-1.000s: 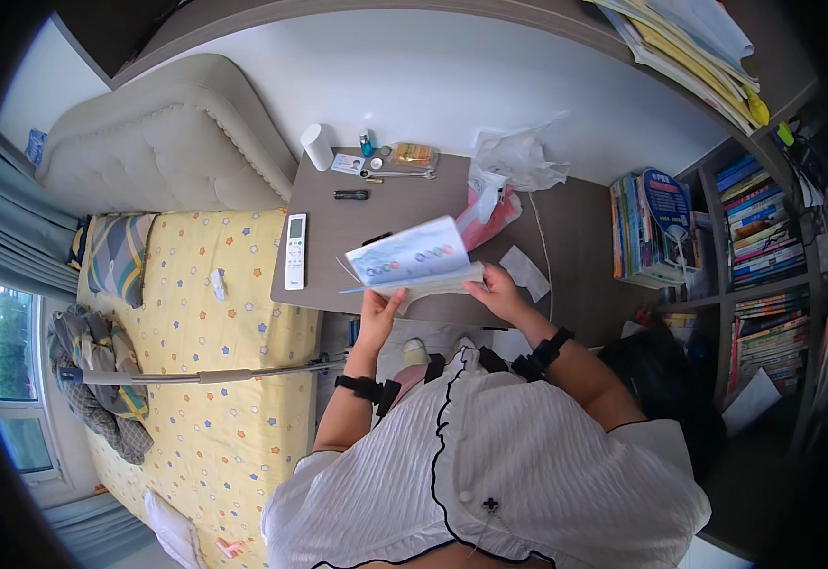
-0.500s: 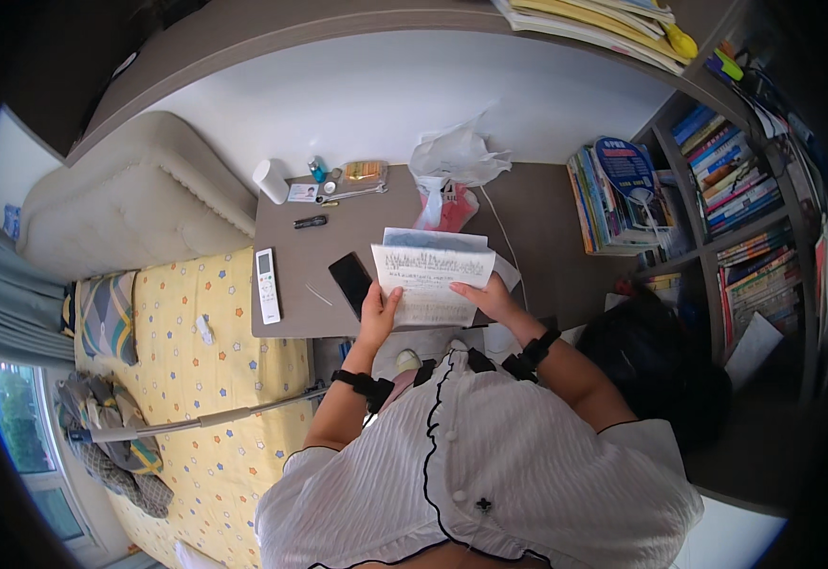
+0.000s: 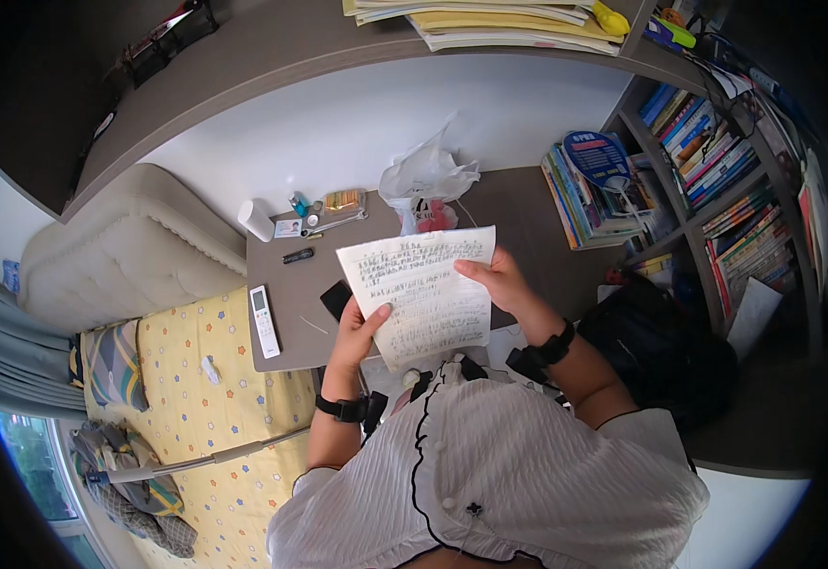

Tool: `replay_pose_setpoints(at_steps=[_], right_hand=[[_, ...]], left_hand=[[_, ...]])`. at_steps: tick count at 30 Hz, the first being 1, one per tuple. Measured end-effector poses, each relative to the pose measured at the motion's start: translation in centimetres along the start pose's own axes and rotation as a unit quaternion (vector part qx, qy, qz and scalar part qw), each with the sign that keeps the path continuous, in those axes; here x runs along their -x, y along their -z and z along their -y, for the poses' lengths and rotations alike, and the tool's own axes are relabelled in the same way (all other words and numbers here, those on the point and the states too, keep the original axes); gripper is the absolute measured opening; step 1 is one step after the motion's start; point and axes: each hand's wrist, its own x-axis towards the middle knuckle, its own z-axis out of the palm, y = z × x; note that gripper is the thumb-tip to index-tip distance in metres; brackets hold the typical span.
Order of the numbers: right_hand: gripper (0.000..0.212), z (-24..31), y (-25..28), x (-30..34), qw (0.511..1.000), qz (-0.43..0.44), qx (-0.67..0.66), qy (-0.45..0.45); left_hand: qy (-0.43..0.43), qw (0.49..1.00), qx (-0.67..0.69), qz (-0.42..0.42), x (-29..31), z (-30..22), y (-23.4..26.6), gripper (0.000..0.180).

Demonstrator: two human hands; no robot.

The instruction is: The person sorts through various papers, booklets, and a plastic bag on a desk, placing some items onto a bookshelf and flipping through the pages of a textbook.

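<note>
A white sheet of paper covered in handwriting is held up before my chest, above the desk's front edge, slightly tilted. My left hand pinches its left edge, thumb on the written face. On the right edge, my right hand grips it the same way, thumb on top and fingers behind. Whether more sheets lie behind it is hidden. A black phone rests on the desk beside my left hand, partly covered. Just beyond the paper sits a crumpled plastic bag with something red and white.
At the desk's left are a white remote, a black pocket item, a white cup and small items. Stacked books with a blue fan stand right. A black bag sits lower right; a metal pole crosses the bed.
The paper has been raised and turned toward me, so its full written face shows. The other sheets seen behind it before are hidden. My right hand has moved up slightly; the view has shifted.
</note>
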Motion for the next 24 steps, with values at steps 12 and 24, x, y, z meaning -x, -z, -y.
replay_pose_setpoints(at_steps=[12, 24], right_hand=[[0.024, 6.0, -2.7, 1.5, 0.947, 0.125, 0.198, 0.220], [0.022, 7.1, -0.9, 1.9, 0.966, 0.040, 0.222, 0.126]], left_hand=[[-0.323, 0.897, -0.289, 0.088, -0.2, -7.5, -5.6, 0.021], [-0.195, 0.904, -0.380, 0.022, -0.8, -7.8, -6.3, 0.025]])
